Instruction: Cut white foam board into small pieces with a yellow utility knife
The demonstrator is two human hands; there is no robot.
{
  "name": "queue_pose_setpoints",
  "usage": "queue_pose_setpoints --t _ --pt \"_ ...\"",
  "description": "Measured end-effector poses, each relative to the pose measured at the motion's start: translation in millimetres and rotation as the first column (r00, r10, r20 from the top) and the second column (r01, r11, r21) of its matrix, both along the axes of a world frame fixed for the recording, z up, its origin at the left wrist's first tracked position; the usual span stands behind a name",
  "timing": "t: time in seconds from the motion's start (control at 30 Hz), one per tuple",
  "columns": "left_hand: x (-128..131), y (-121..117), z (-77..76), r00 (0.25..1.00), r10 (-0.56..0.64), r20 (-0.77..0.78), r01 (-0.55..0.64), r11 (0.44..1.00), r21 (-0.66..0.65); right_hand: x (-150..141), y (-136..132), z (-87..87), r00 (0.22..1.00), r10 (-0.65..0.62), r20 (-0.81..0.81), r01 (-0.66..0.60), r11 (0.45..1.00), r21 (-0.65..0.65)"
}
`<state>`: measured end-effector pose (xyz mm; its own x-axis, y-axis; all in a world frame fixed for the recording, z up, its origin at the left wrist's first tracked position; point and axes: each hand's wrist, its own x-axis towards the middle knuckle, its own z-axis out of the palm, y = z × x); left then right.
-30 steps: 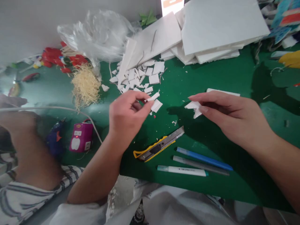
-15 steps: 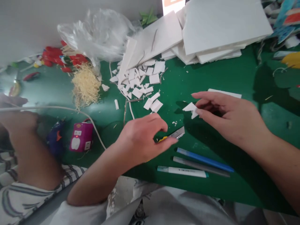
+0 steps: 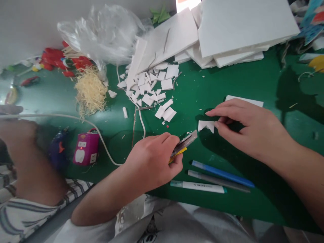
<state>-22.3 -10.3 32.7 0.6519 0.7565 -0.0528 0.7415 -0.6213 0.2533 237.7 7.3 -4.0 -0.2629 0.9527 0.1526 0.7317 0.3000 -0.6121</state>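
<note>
My left hand (image 3: 154,160) is closed around a yellow box cutter (image 3: 186,143), its grey blade pointing up and to the right. To the right, my right hand (image 3: 243,126) pinches the end of a small white foam piece (image 3: 205,125) between the thumb and a curled finger, with the index finger stretched above. That piece has a V-shaped notch in its lower edge. The blade tip is just left of it, apart from it. Partly behind my right hand lies a flat white foam strip (image 3: 249,101).
White foam scraps (image 3: 145,89) are heaped beside large foam sheets (image 3: 243,27). Nearer me lie a blue pen (image 3: 222,173), a grey pen (image 3: 219,180) and a white marker (image 3: 199,186). At left are a pink power adapter (image 3: 86,148), a white cable (image 3: 107,150) and another person's arm (image 3: 32,158).
The box cutter has come up in my left hand, its grip now closed round the handle. The foam piece in my right hand has turned, showing its notch downward.
</note>
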Motion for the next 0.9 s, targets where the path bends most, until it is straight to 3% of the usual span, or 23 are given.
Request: queue_pose_setpoints --t 0.2,0.37,0.7,0.9 --pt "0 3 -2.9 0.991 0.135 0.02 -0.136 0.984 0.119 -3 -8 -7.5 0.988 0.091 0.129 -0.104 0.99 0.098" --pt "2 5 -6.7 0.99 0.14 0.025 -0.142 0.982 0.128 -2 -7 -10.9 0.98 0.124 0.159 -0.145 0.981 0.127" --pt "3 6 -17.1 0.986 0.167 0.017 -0.168 0.98 0.103 0 -6 -10.8 0.984 0.094 0.151 -0.11 0.989 0.096" --pt "3 6 -18.4 0.975 0.161 0.154 -0.178 0.979 0.103 -1 -6 -13.3 0.982 0.102 0.157 -0.125 0.981 0.149"
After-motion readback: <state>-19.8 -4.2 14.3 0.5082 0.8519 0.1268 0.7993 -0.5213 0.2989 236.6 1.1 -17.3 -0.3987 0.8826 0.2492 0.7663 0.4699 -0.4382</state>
